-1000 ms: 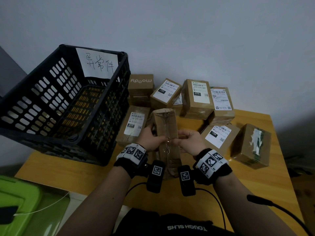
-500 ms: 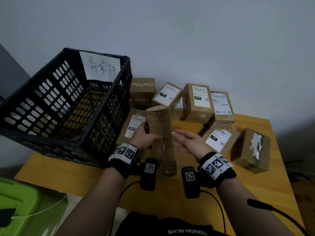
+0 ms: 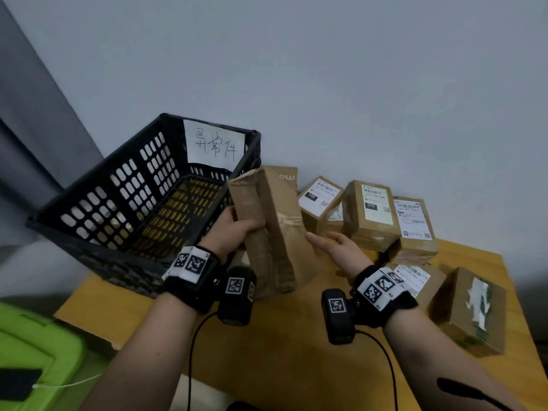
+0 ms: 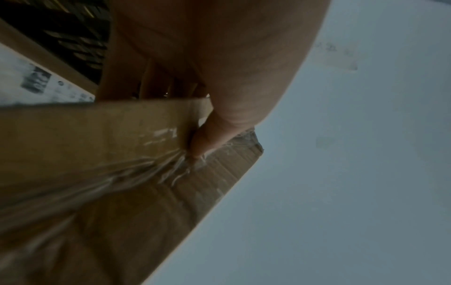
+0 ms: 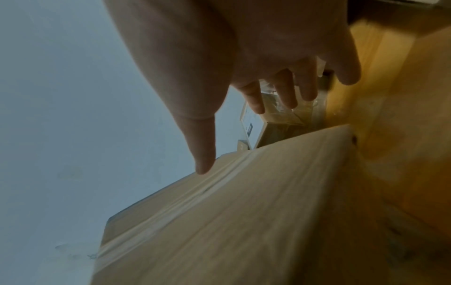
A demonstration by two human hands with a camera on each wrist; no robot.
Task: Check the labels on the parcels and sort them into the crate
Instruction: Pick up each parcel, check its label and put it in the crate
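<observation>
My left hand (image 3: 237, 228) grips a long brown taped parcel (image 3: 271, 229) and holds it upright, tilted toward the black crate (image 3: 118, 209), above the table. In the left wrist view the thumb (image 4: 207, 138) presses on the parcel (image 4: 97, 173) across its clear tape. No label shows on the sides I can see. My right hand (image 3: 335, 244) hangs open just right of the parcel, fingers spread, not touching it. The right wrist view shows the spread fingers (image 5: 280, 90) above the parcel (image 5: 244, 221). The crate carries a handwritten paper sign (image 3: 215, 145) and looks empty.
Several labelled cardboard parcels (image 3: 370, 213) are piled at the back of the wooden table (image 3: 296, 351) against the wall. A box with torn tape (image 3: 471, 310) sits at the right edge. A green bin (image 3: 35, 351) stands low on the left.
My right hand let go of the parcel and opened. The left hand lifted the parcel and swung it left toward the crate.
</observation>
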